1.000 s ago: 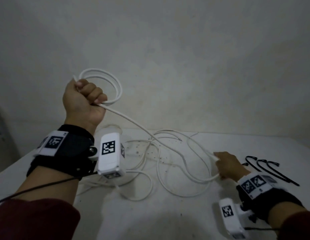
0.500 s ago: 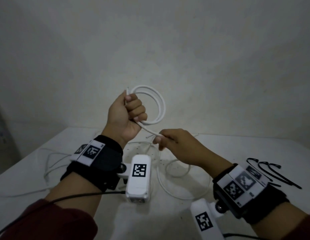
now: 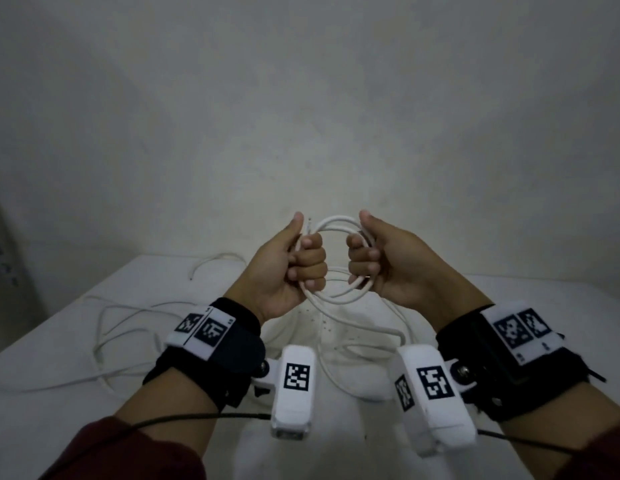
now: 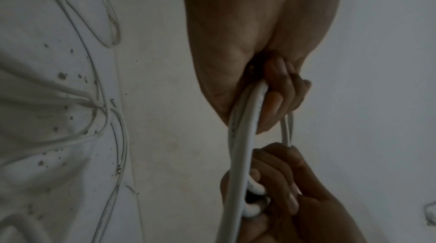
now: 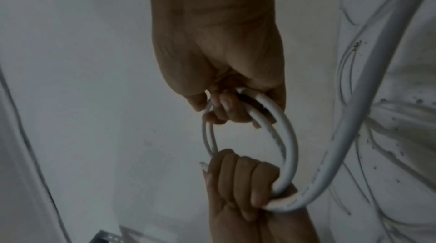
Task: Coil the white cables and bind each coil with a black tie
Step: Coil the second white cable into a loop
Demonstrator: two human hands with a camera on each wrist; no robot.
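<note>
In the head view I have both fists raised at the centre of the frame, facing each other across a small white coil [image 3: 336, 261] held above the table [image 3: 59, 393]. My left hand [image 3: 287, 268] is clenched round the coil's left side, thumb pointing up, with the cable's cut end [image 3: 308, 225] poking out just beside the thumb. My right hand [image 3: 381, 265] is clamped on the coil's right side, its fingers curled through the loops. The two hands are close but not touching, with the open middle of the coil between them. From the lower edge of the coil the rest of the white cable [image 3: 364, 327] drops to the tabletop and runs down toward the lower centre of the frame, partly hidden behind the wrist cameras. More loose white cable [image 3: 104, 327] sprawls over the left part of the table. The left wrist view shows my fingers [image 4: 273, 105] wrapped over the doubled strands, and the right wrist view shows the same grip from the other side.
</note>
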